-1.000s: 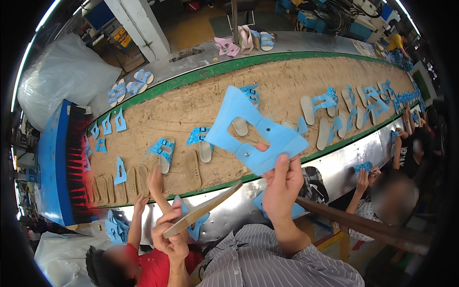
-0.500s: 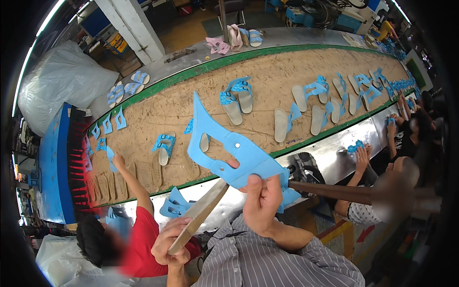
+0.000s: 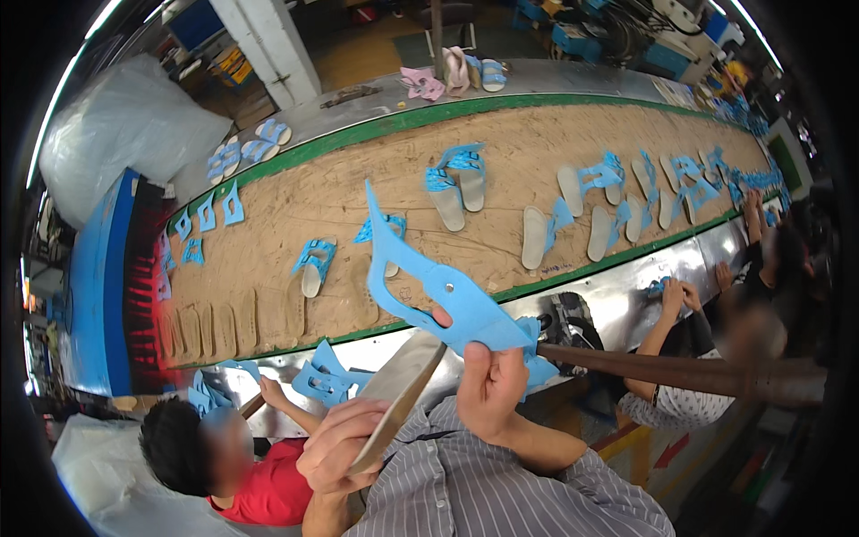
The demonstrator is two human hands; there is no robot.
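Light-blue strap piece, with cut-out opening and punched hole, is held up in front of the wearer, above the near edge of the belt. Right hand grips its lower end: thumb on the near face, a fingertip showing through the opening. Left hand is closed round the lower part of a grey-beige sole, tilted with its upper end toward the strap piece; whether sole and strap touch cannot be told.

Beyond: brown belt with green edging. On it, a pair of sandals with patterned blue straps; nearer and to the left, a single sandal. Bare soles stand in a row at far left, close to a blue machine with a red-lit mouth. Soles with blue straps beside them line the right portion.

Near metal ledge: blue strap pieces, left of the sole. Co-worker in red sits at lower left; another co-worker in a patterned top is at right. Far ledge: light-blue sandals, pink pieces.
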